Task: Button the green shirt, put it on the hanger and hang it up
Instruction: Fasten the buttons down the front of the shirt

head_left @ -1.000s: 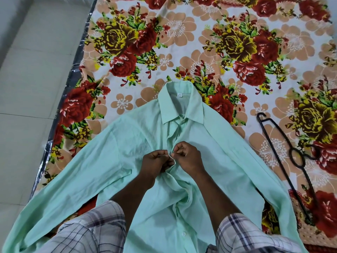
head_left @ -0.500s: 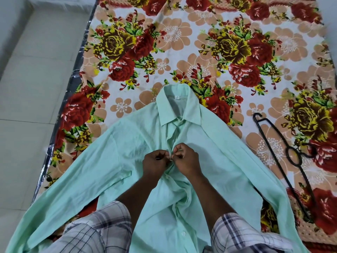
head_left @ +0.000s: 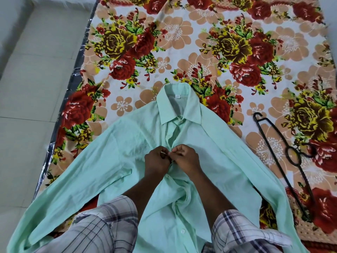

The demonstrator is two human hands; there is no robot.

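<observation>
The pale green shirt (head_left: 215, 161) lies front-up on the floral sheet, collar pointing away from me, sleeves spread to both sides. My left hand (head_left: 157, 160) and my right hand (head_left: 185, 157) meet at the chest part of the placket, both pinching the fabric edges together around a button spot. The placket is bunched below my hands, and a white button (head_left: 182, 231) shows lower down. A black plastic hanger (head_left: 284, 157) lies flat on the sheet to the right of the shirt, apart from both hands.
The floral bedsheet (head_left: 200, 42) covers a mattress whose silver edge (head_left: 76, 79) runs along the left. Pale floor tiles (head_left: 32, 88) lie beyond it. My plaid sleeves (head_left: 102, 229) fill the bottom of the view.
My hands stay at the same placket spot, fingertips drawn closer together. The view has tilted slightly, so the shirt sits a little lower in frame.
</observation>
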